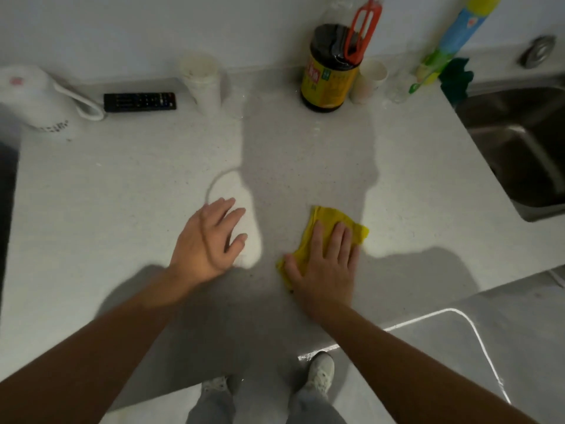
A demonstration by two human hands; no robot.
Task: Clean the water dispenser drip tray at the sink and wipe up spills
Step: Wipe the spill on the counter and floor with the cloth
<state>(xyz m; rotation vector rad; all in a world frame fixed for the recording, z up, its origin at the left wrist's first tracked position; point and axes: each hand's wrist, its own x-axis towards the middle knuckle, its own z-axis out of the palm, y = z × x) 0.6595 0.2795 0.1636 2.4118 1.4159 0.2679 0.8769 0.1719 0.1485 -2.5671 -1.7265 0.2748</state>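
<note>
Yellow cloth (pixel 327 228) looks soft and floppy, so my right hand (pixel 324 264) just presses it flat on the table (pixel 412 179), palm spread, left hand (pixel 208 237) open beside.

Right hand (pixel 325 264) flat, palm down on yellow cloth (pixel 324 231), pressing it to counter (pixel 122 194). Left hand (pixel 204 240) just beside, fingers spread, empty, over wet patch (pixel 241 209). Beyond hands: dark sauce bottle (pixel 331 71), paper cups (pixel 203 78), remote (pixel 140 101), white kettle (pixel 36 99). Sink (pixel 526 142) far right of right hand.
</note>
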